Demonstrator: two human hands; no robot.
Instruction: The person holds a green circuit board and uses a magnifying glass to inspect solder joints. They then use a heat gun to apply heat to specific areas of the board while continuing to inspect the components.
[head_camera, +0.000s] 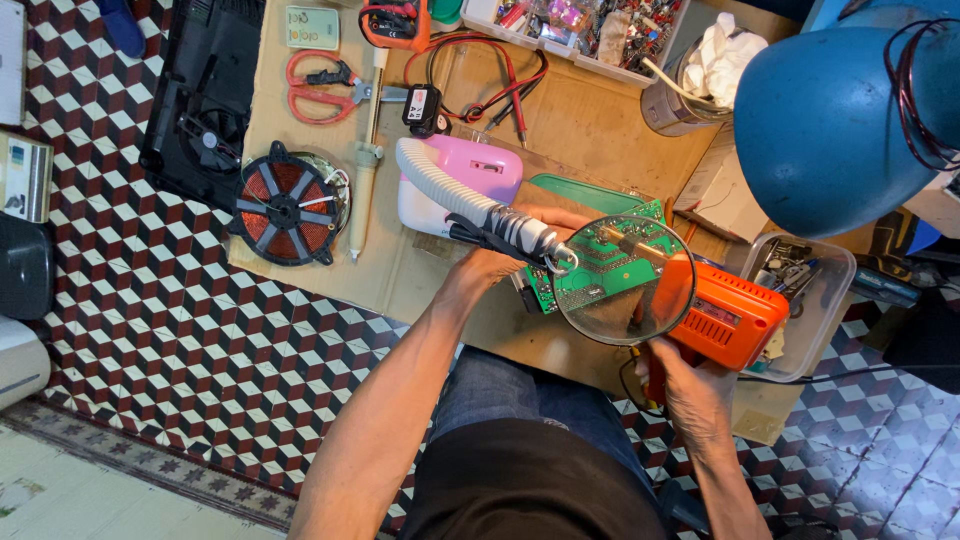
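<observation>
Head view: the right hand (690, 392) grips an orange soldering gun (722, 318), its tip under the round magnifier (622, 282), over the green circuit board (600, 262) that the left hand (500, 262) clasps. Soldering seems underway; a steady, precise tip touch is needed.

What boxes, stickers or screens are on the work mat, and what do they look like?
Pale green card: top edge, beside the red scissors; small, rectangular.
Label on black adapter: top middle; small, white and red.
Cardboard box: right, under the blue lamp; plain, whitish.
Plate on orange soldering gun: right hand holds it; grey.
</observation>
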